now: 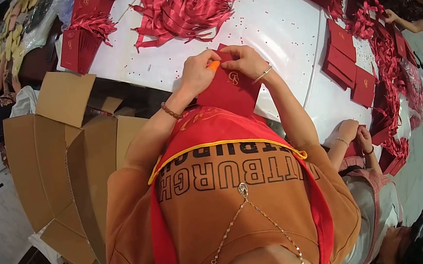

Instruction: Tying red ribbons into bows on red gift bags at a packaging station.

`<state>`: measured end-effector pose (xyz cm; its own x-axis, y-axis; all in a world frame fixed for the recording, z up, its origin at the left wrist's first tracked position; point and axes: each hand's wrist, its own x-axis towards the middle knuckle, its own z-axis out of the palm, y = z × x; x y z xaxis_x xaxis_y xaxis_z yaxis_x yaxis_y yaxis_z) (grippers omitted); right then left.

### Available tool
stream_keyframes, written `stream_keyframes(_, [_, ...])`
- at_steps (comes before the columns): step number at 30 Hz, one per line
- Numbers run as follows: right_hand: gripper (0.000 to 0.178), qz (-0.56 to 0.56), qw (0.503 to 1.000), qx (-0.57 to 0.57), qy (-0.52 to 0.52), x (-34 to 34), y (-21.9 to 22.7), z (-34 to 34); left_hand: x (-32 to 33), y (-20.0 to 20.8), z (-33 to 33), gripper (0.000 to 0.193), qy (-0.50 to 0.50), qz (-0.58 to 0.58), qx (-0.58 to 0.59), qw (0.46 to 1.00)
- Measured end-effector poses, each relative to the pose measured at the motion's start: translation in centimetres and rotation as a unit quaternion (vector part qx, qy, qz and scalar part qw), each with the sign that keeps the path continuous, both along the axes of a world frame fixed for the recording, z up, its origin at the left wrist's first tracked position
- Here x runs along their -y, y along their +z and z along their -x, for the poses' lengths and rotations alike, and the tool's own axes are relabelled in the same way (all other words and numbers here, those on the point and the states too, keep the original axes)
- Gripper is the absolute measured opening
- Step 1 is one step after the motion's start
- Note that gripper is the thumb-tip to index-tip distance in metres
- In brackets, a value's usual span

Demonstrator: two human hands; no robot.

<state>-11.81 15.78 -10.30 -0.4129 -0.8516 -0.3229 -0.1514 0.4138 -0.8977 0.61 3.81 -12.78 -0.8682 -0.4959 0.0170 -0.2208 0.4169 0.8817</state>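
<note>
My left hand [197,73] and my right hand [248,63] meet at the top edge of a flat red paper bag [227,91] with a gold emblem. The fingers of both are pinched at that edge. An orange finger cover [213,66] shows on a left digit. Whether a ribbon end is caught between my fingertips is too small to tell. The bag lies against the table's near edge, in front of my red apron [211,126]. Beyond my hands a big heap of red ribbons [186,7] lies on the white table [276,36].
Stacked red bags [81,45] with ribbons stand at the far left. More red bags [342,54] and ribbons [387,64] line the right side, where co-workers' hands [355,133] are busy. An open cardboard box [48,165] stands at my left. Small red bits dot the table.
</note>
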Motion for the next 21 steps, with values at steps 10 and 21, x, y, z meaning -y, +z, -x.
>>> stream_keyframes(10, [0.033,0.028,0.997,0.061,0.024,-0.4,-1.8,0.5,0.4,1.2,0.1,0.012,-0.027,-0.006,-0.006,1.000])
stream_keyframes(21, [0.035,0.018,0.997,0.070,0.010,-0.7,-0.6,0.5,0.8,0.9,0.4,0.011,-0.010,-0.054,0.002,0.998])
